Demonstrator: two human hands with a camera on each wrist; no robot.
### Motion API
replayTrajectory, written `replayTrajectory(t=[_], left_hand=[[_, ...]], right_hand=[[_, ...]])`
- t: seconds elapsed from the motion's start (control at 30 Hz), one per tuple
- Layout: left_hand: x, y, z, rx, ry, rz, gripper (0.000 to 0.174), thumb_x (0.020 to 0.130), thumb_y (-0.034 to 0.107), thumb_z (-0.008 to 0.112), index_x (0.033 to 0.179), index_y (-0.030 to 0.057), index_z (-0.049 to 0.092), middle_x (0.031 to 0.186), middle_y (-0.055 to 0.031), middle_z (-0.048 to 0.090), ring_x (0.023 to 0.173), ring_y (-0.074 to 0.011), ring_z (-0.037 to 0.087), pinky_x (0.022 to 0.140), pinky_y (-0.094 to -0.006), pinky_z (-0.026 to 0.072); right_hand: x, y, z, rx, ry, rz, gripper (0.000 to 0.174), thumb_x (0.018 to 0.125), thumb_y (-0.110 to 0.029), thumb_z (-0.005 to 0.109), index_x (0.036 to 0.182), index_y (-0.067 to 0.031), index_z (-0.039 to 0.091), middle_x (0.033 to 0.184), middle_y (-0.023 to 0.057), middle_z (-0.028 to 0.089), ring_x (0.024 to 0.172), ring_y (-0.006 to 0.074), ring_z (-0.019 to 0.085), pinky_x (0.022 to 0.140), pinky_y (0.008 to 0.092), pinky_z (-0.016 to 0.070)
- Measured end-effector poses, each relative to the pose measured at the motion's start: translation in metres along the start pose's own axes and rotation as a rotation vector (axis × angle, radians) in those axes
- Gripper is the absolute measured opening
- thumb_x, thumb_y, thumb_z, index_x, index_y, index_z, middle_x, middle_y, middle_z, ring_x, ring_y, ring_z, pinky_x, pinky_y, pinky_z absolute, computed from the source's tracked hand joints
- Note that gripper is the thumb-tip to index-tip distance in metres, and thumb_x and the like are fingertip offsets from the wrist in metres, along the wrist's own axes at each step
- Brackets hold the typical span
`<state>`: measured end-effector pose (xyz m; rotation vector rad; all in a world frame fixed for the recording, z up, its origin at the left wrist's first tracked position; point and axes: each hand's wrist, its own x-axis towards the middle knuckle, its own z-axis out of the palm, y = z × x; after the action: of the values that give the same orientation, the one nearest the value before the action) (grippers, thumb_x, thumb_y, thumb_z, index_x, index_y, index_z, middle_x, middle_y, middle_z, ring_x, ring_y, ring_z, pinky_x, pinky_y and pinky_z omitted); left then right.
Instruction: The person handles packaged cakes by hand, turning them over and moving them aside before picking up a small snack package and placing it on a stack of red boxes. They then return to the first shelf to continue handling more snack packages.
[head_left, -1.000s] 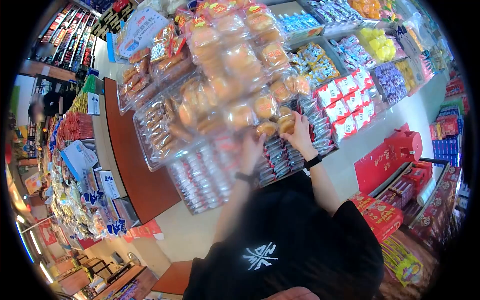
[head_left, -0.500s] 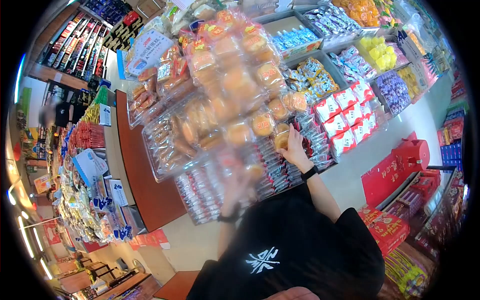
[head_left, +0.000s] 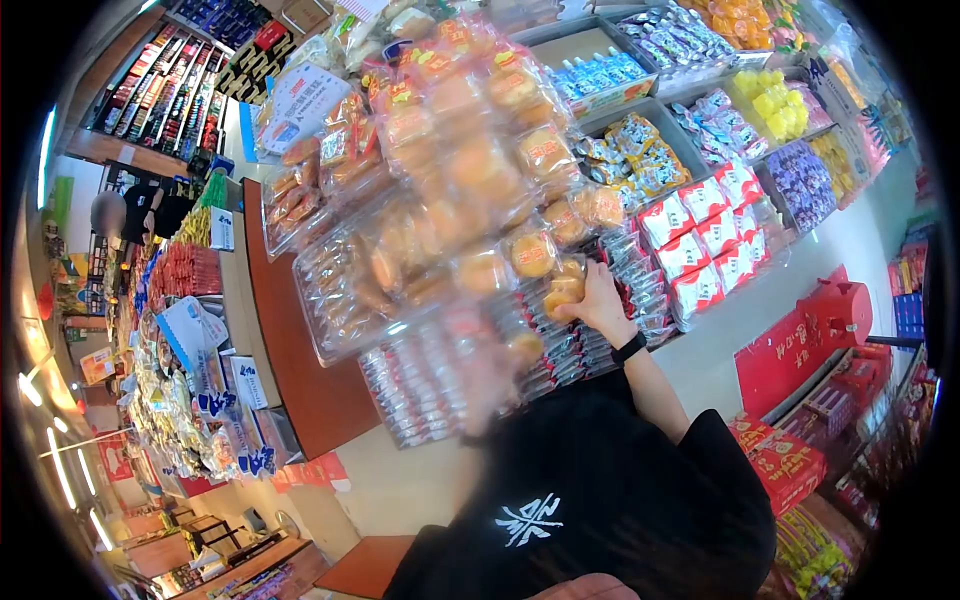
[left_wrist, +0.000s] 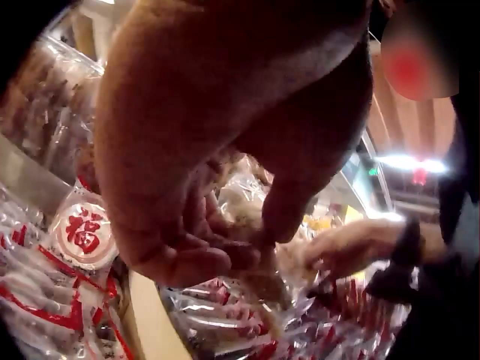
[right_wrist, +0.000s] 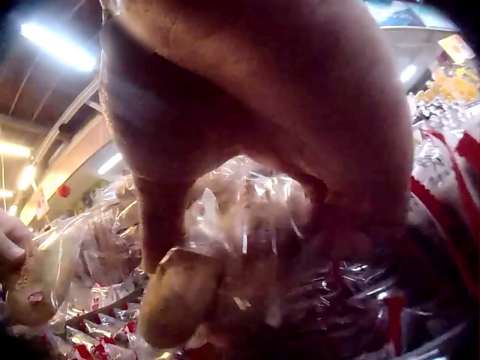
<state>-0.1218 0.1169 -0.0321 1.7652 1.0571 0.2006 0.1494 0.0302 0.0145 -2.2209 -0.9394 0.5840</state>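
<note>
My right hand [head_left: 603, 302] grips a small round golden cake in clear wrap [head_left: 562, 298] over the front rows of packets. From the right wrist view, thumb and fingers arch over this cake [right_wrist: 180, 296], thumb against its side. To its left, my left hand [head_left: 488, 385] is blurred in the head view. It pinches another wrapped cake [head_left: 525, 347] between thumb and fingertips; the right wrist view shows this cake [right_wrist: 41, 281] by the left fingers. Red-and-silver wrapped packets [head_left: 545, 368] lie in rows under both hands.
Behind the hands rise stacked wrapped round cakes [head_left: 478, 165]. A clear tray of long pastries [head_left: 340, 285] stands left, red-and-white packs [head_left: 705, 235] right. Bins of bright sweets [head_left: 635, 150] reach back. Red boxes [head_left: 780, 460] lie at lower right.
The left hand has moved left and down from beside the right hand, with its cake. The right hand stays at the same rows with its cake, and the view has shifted slightly.
</note>
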Motion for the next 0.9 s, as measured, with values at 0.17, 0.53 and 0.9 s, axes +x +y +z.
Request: replayTrajectory(t=[0.17, 0.53, 0.9], left_hand=[[-0.003, -0.008, 0.009, -0.034, -0.038, 0.020, 0.033, 0.087, 0.028, 0.072, 0.103, 0.0019, 0.059, 0.093, -0.0173, 0.060, 0.086, -0.0324, 0.059, 0.079, -0.0444, 0.0484], [-0.005, 0.078, -0.015, -0.091, -0.232, -0.135, 0.033, 0.091, 0.025, 0.070, 0.114, 0.0042, 0.058, 0.097, -0.0117, 0.062, 0.087, -0.0205, 0.062, 0.081, -0.0337, 0.0519], [-0.009, 0.150, 0.016, -0.348, -0.065, 0.177, 0.036, 0.100, 0.023, 0.056, 0.126, -0.0009, 0.050, 0.124, -0.0113, 0.054, 0.114, -0.0183, 0.053, 0.099, -0.0305, 0.0436]], right_hand=[[-0.013, -0.009, 0.011, 0.019, 0.044, -0.149, 0.082, 0.061, -0.031, 0.086, 0.122, 0.0025, 0.042, 0.116, 0.0240, 0.049, 0.113, 0.0431, 0.047, 0.096, 0.0496, 0.0426], [-0.029, -0.049, -0.024, 0.144, -0.057, -0.022, 0.085, 0.067, -0.024, 0.084, 0.132, 0.0000, 0.035, 0.116, 0.0249, 0.060, 0.109, 0.0424, 0.059, 0.092, 0.0468, 0.0499], [-0.071, -0.028, -0.074, 0.832, -0.313, 0.108, 0.072, 0.082, -0.009, 0.073, 0.141, 0.0016, 0.032, 0.131, 0.0129, 0.053, 0.115, 0.0154, 0.055, 0.096, 0.0328, 0.0497]])
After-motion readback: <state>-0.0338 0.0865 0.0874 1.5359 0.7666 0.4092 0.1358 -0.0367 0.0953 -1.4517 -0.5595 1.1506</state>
